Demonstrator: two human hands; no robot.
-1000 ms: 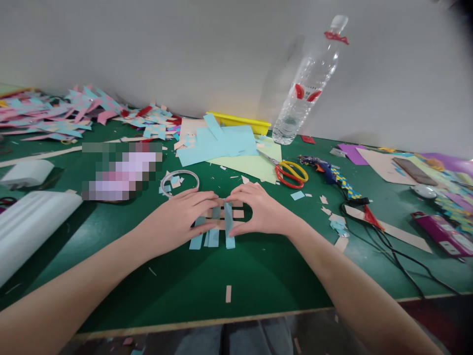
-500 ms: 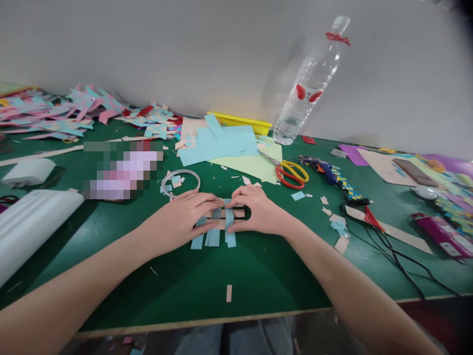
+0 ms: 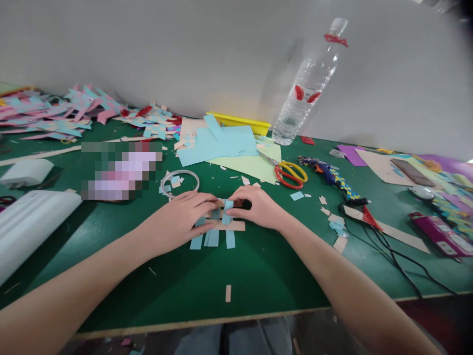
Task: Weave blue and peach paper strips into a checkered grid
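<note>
Light blue and pale pink paper strips (image 3: 212,239) lie woven across each other on the green table, at the middle near its front. My left hand (image 3: 185,216) has its fingers and thumb around the left part of the weave, holding it down. With thumb and fingertips my right hand (image 3: 259,207) pinches a blue paper strip (image 3: 227,206) at the weave's right side. The strip is bent up over the pale pink ones. Behind my left hand lies a roll of clear tape (image 3: 197,183), with paper scraps inside its ring.
Scissors (image 3: 291,173), blue paper sheets (image 3: 225,143) and a tilted plastic bottle (image 3: 306,88) are at the back. A glue gun (image 3: 321,166) with a black cord lies right. A phone-like blurred thing (image 3: 121,175) and a white roll (image 3: 37,222) lie left.
My right hand has shifted its pinch up along the blue strip, folding its end back. The pale pink strip below now shows to its right end. My left hand stays in place.
</note>
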